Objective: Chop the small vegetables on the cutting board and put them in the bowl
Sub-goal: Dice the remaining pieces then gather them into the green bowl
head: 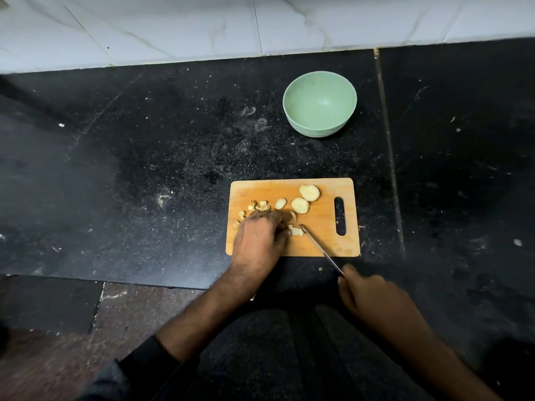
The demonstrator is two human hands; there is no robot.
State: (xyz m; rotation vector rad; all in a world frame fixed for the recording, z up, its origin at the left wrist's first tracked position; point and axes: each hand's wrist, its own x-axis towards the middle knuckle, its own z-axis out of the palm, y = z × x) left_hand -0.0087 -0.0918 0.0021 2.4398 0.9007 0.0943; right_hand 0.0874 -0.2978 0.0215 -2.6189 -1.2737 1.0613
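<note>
Right hand (373, 293) wraps the knife (320, 248) handle, blade angled in to cut. Left hand (257, 238) pinches a vegetable piece (296, 230) steady on the board (318, 224). Uncut slices (309, 193) wait behind; beyond, on the tabletop (144, 169), sits the bowl (320, 104), unfilled.

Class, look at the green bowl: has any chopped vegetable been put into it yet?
No, the green bowl shows a bare inside, and the chopped pieces lie on the cutting board.

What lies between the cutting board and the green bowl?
In the head view, only dark countertop, dusty and smeared, lies between the cutting board and the green bowl.
</note>
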